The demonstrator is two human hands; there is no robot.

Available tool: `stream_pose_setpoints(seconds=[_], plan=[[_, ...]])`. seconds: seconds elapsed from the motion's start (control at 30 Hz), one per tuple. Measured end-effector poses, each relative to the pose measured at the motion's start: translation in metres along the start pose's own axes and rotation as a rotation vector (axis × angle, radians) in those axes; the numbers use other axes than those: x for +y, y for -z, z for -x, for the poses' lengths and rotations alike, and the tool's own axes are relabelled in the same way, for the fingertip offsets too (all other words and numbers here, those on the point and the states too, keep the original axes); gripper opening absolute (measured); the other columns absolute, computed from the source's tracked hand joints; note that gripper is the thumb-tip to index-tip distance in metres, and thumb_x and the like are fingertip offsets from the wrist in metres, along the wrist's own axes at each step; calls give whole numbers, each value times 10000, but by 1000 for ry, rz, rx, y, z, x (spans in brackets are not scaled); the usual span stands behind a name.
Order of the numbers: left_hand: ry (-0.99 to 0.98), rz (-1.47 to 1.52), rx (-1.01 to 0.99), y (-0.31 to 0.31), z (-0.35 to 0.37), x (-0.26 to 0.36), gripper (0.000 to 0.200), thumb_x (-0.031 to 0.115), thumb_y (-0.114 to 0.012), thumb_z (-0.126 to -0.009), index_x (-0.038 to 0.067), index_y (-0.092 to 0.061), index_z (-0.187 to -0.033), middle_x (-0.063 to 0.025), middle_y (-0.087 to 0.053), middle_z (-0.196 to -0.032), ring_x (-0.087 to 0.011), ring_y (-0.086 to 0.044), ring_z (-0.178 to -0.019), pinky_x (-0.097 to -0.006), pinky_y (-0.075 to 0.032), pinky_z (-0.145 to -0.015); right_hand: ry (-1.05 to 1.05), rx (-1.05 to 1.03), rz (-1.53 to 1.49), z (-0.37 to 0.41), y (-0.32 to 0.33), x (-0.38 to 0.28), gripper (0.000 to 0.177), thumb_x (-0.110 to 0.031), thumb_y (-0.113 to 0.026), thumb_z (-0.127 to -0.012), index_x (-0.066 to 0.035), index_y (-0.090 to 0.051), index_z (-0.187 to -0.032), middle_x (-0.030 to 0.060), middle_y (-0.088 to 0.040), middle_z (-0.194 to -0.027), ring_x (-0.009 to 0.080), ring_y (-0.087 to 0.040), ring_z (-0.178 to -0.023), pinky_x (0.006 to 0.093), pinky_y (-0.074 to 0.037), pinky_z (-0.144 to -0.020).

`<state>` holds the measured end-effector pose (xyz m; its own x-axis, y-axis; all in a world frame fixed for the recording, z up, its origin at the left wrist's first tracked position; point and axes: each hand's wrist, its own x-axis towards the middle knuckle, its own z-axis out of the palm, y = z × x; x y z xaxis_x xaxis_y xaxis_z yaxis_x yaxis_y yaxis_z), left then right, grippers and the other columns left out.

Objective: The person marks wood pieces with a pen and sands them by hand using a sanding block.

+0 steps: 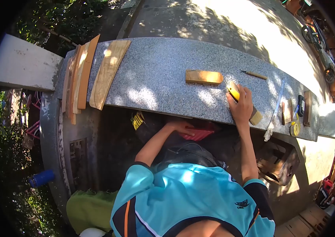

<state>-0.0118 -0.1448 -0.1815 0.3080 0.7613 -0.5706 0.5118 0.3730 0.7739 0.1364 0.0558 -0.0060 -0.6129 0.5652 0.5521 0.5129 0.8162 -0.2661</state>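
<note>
My right hand is closed around a yellow tool at the front part of the granite bench; its kind is partly hidden by my fingers. A pale wooden block lies beside that wrist, at the bench edge. Just past my fingertips sits a larger wooden block with a bevelled end. Below the bench edge, over my lap, my left hand rests on a flat red piece, fingers bent over it; shade blurs the details.
Long wooden boards lie at the left end of the granite bench. A wooden-handled tool and a metal ruler lie right. Near the right end are a yellow tape roll and small wood pieces. A crate stands below.
</note>
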Motion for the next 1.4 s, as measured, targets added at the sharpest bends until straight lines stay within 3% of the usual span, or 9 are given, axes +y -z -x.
stream_pose_setpoints(seconds=[0.37, 0.67, 0.73, 0.87, 1.03, 1.13, 1.27, 1.33, 1.4], plan=[[200, 103, 68, 21, 30, -101, 833, 685, -503, -724, 106, -397, -1314, -164, -385, -1342, -299, -362, -1240, -377, -264, -1037, -121, -132, 30, -3, -1, -4, 360, -193, -688, -697, -73, -556, -1010, 134, -541, -978, 273, -564, -775, 373, -456, -672], [173, -53, 127, 14, 38, -167, 894, 728, -482, -699, 122, -359, -1344, -160, -317, -1395, -325, -303, -1281, -392, -218, -1063, -171, -39, -3, 15, -6, -16, 315, -274, -668, -716, -119, -547, -961, 71, -513, -943, 262, -537, -889, 386, -422, -750], [92, -152, 97, 25, 55, -89, 814, 642, -478, -764, 112, -317, -1360, -156, -284, -1413, -331, -264, -1301, -398, -201, -1069, -98, 6, 53, 7, 1, -6, 326, -291, -668, -717, -122, -555, -972, 63, -514, -950, 249, -525, -904, 376, -400, -783], [124, -267, 184, 45, 90, -42, 628, 495, -487, -839, 88, -399, -1309, -183, -372, -1353, -335, -333, -1264, -380, -262, -1038, -73, 142, 20, 4, 23, -5, 339, -282, -666, -728, -132, -578, -1019, 62, -518, -1002, 236, -495, -952, 379, -344, -849], [300, -189, 340, 57, 139, -47, 545, 468, -425, -878, 65, -477, -1241, -182, -428, -1308, -346, -369, -1230, -374, -294, -1015, -286, 316, 451, 33, 100, 88, 257, -148, -641, -721, -112, -611, -974, 89, -512, -1052, 273, -491, -979, 390, -341, -854], [202, -225, 322, 55, 172, -34, 485, 389, -477, -873, 101, -460, -1263, -197, -435, -1291, -360, -392, -1204, -388, -321, -997, -781, 304, 573, 52, 132, 190, 336, -315, -611, -756, -171, -621, -1060, 108, -468, -1183, 324, -429, -1107, 495, -333, -907], [29, -210, 419, 53, 201, 3, 486, 244, -545, -840, 205, -417, -1307, -212, -418, -1284, -370, -405, -1186, -416, -350, -972, -1157, -68, 337, 43, 130, 290, 478, -561, -524, -754, -276, -592, -1132, 140, -362, -1337, 354, -270, -1272, 652, -207, -953], [141, -385, 210, 55, 211, 12, 664, 204, -566, -793, 235, -263, -1383, -184, -326, -1351, -404, -380, -1191, -487, -341, -961, -1417, -249, 238, 9, 140, 248, 474, -559, -532, -733, -328, -565, -1146, 130, -361, -1340, 384, -299, -1251, 619, -235, -959], [202, -517, 114, 48, 210, 3, 775, 175, -565, -729, 257, -189, -1402, -168, -293, -1377, -421, -390, -1171, -511, -339, -953, -1311, -170, 535, 10, 114, 252, 373, -500, -562, -748, -308, -581, -1068, 100, -467, -1208, 341, -386, -1190, 561, -300, -915]])
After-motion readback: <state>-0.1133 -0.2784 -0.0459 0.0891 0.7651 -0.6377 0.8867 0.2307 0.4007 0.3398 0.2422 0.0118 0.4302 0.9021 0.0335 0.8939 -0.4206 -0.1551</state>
